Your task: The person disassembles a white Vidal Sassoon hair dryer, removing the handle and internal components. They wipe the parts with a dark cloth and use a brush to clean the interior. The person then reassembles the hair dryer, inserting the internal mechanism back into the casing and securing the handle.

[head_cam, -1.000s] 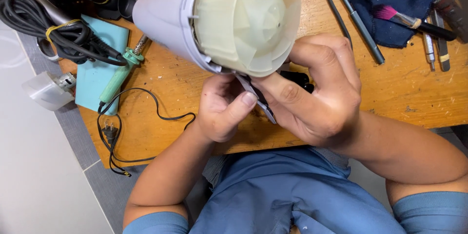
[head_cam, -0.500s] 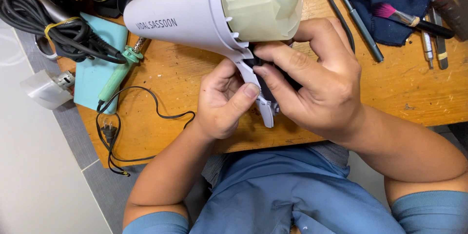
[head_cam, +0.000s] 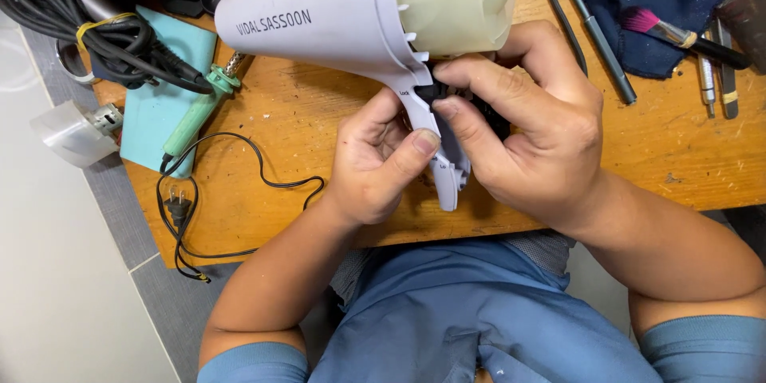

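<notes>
Left hand [head_cam: 375, 159] fingers clenched on white hair dryer [head_cam: 335, 12] handle to steady it; right hand [head_cam: 519, 128] fingers pinching black switch [head_cam: 435, 92] at handle's 12 o'clock, above tabletop [head_cam: 271, 104].

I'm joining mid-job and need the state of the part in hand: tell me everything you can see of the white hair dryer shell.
The white hair dryer shell is a smooth, plastic-looking cone with its narrow nozzle pointing left, held above the wooden table. Its wide end is open, showing a pale cream fan housing inside. A thin white handle half runs down toward the person. The left hand pinches the handle with thumb and fingers; the right hand presses a small black part at the handle's top.
</notes>
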